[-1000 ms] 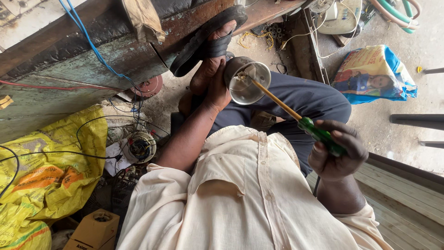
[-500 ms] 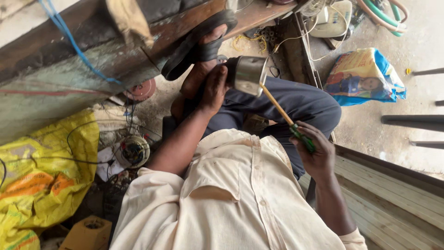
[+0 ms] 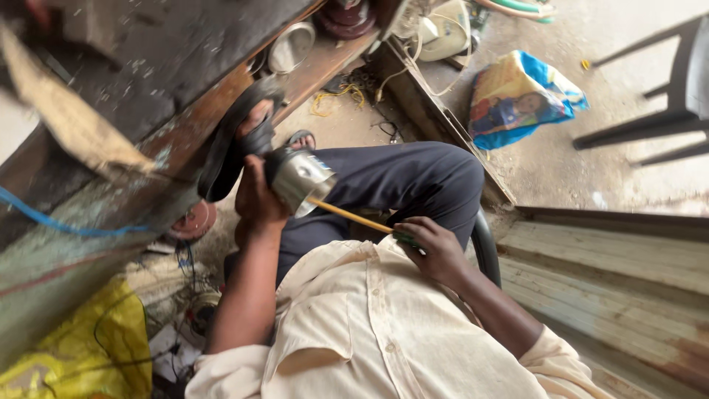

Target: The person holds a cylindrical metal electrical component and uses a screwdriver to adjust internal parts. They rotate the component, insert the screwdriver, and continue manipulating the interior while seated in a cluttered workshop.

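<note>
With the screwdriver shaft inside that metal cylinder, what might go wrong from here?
1. The left hand alone grips the metal cylinder, propped near the sandalled foot; a hard push might twist it loose.
2. The screwdriver in the right hand points toward the left palm; a slip may jab it.
3. The cylinder hangs over the dark trousers, so it could drop onto the leg.

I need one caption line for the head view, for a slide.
Seated person's left hand steadies a metal cylinder while the right hand pushes a yellow-shafted screwdriver into it.
</note>
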